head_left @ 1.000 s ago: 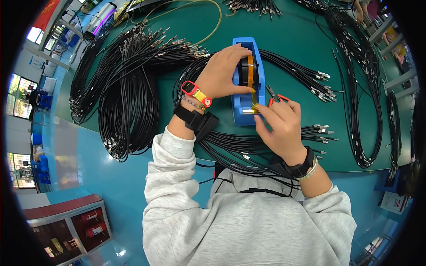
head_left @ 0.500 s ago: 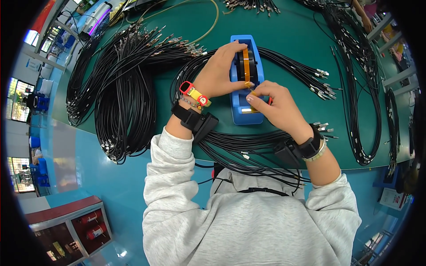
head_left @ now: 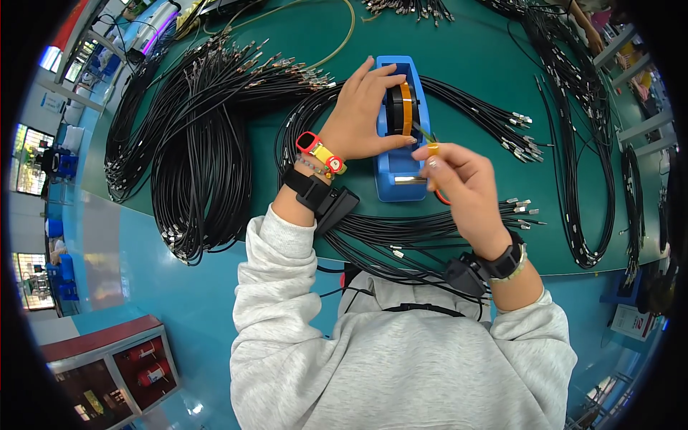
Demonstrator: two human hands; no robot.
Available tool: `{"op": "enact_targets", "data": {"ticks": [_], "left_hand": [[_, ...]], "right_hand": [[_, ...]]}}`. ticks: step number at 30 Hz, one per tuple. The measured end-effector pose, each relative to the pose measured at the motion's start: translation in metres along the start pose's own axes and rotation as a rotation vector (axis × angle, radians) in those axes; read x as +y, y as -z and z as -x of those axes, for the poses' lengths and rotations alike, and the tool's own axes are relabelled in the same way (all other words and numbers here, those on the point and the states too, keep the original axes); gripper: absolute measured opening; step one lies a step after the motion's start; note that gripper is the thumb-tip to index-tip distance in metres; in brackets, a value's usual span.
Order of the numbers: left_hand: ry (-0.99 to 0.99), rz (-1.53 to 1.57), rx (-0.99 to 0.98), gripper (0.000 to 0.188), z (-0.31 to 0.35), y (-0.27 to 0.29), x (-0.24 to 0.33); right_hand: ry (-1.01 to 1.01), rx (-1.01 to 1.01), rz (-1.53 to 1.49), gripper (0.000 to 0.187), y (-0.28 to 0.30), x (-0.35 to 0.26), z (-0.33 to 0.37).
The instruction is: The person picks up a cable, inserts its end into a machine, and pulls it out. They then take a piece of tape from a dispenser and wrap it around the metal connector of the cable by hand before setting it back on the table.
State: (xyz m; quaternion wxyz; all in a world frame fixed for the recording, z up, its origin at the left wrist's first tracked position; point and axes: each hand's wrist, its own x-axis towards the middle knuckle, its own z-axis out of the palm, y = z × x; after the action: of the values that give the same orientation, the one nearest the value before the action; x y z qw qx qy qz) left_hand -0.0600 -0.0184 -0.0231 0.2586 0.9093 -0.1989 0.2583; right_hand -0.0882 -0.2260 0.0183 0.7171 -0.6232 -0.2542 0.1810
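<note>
A blue tape dispenser (head_left: 403,188) stands on the table in front of me, a roll of amber tape (head_left: 408,107) on a black core inside it. My left hand (head_left: 362,111) spans the roll from the left, fingertips on its far part and thumb near its close side. Just right of the dispenser, my right hand (head_left: 462,183) is closed, pinching a small piece of amber tape (head_left: 433,148) at the fingertips. It also holds what looks like scissors (head_left: 442,198): a red-orange loop shows below the fingers, and a thin blade points toward the roll. The palm hides the rest.
A thick bundle of black cables (head_left: 201,158) with metal ends lies on the left of the green table (head_left: 473,72). More cables (head_left: 473,107) run behind the dispenser, others (head_left: 401,228) along the near edge. Long cables (head_left: 566,179) lie at right. A person's arm (head_left: 588,29) shows far right.
My right hand has moved right, away from the left thumb, with the amber piece at its fingertips. The left fingers have shifted and spread over the roll, which looks slightly turned.
</note>
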Motion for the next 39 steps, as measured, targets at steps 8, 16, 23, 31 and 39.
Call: {"op": "enact_targets", "data": {"ticks": [8,16,23,31,39], "left_hand": [[0.001,0.052,-0.009,0.081,0.001,0.003,0.002],[0.000,0.049,0.011,0.081,0.001,0.004,0.002],[-0.012,0.050,0.003,0.080,0.002,0.006,0.003],[-0.023,-0.005,0.006,0.077,0.003,0.007,0.003],[0.005,0.005,0.027,0.079,0.004,0.008,0.004]], "right_hand": [[-0.366,0.017,-0.229,0.027,-0.003,-0.003,0.027],[-0.095,0.176,-0.224,0.035,-0.021,0.031,0.045],[0.028,0.156,-0.134,0.027,-0.018,0.048,0.050],[0.006,0.147,-0.204,0.022,-0.019,0.048,0.050],[0.009,0.150,-0.183,0.021,-0.017,0.041,0.048]]}}
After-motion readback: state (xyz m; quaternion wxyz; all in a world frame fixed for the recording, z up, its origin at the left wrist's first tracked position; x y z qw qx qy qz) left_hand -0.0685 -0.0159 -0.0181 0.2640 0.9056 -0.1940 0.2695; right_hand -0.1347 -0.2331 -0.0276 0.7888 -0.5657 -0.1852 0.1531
